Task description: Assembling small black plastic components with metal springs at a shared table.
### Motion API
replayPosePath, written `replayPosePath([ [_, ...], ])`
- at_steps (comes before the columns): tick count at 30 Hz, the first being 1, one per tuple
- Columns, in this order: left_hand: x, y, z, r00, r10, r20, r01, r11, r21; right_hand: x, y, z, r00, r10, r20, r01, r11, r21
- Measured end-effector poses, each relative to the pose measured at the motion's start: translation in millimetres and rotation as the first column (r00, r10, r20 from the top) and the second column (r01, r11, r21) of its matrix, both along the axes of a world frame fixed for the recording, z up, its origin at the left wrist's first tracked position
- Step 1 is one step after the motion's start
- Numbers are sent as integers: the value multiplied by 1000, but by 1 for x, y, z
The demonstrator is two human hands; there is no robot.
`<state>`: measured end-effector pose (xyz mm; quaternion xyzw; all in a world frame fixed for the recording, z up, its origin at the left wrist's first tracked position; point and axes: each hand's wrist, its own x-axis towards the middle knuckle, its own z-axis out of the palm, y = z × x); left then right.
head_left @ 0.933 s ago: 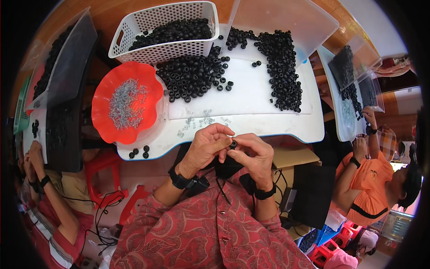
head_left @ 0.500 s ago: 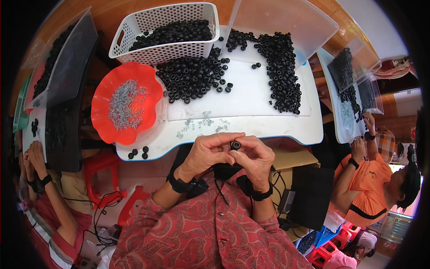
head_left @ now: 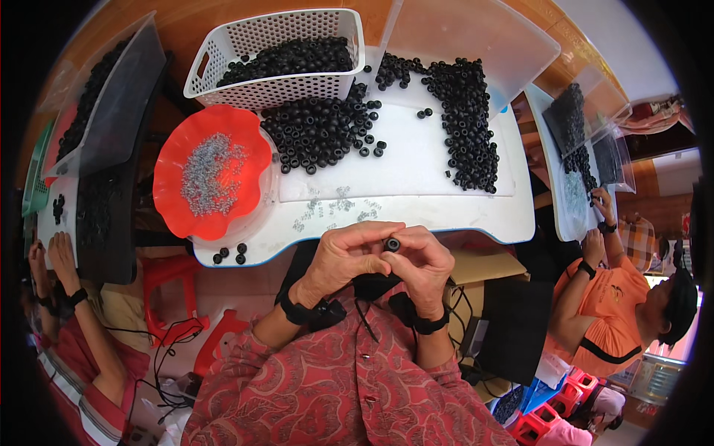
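Observation:
Between my two hands is a small round black part with a hole in its middle (head_left: 392,244), held just in front of the table's near edge. My left hand (head_left: 348,251) is closed, fingertips and thumb pressed at the part's left side. From the other side my right hand (head_left: 422,266) pinches the same part, its thumb just below it. On the table beyond lie several small clear pieces (head_left: 342,204). A large heap of similar black parts (head_left: 316,130) sits farther back, and another heap (head_left: 468,126) stretches along the right.
A red wavy-rimmed bowl (head_left: 167,175) with small greyish pieces stands at left. Behind it is a white perforated basket (head_left: 275,93) of black parts. A clear plastic bin (head_left: 513,44) leans at the back right. Co-workers sit left and right; the right one wears an orange shirt (head_left: 595,312).
My hands keep the same grip on the black part, with barely any shift. At the far left, a co-worker's hands have moved apart.

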<state>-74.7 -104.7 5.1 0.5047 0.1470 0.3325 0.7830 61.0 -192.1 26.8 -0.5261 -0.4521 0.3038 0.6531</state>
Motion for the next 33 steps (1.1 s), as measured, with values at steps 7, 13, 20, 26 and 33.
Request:
replayPosePath([
  [7,-7,0,12,997,-2,-78,5,999,44,7,-2,2,991,18,131,-19,1000,1],
  [13,-7,0,13,987,-5,-158,-12,994,-110,4,-1,3,983,40,177,-41,999,-1],
  [20,-5,-3,13,989,49,-137,-78,974,-212,3,-2,-3,987,59,148,-54,998,-36],
  [26,-4,-5,11,990,81,-119,-107,965,-237,0,-1,-5,995,54,87,-46,995,-88],
  [33,-1,-4,6,995,49,-90,-72,957,-281,0,0,1,992,53,119,-38,991,-126],
])
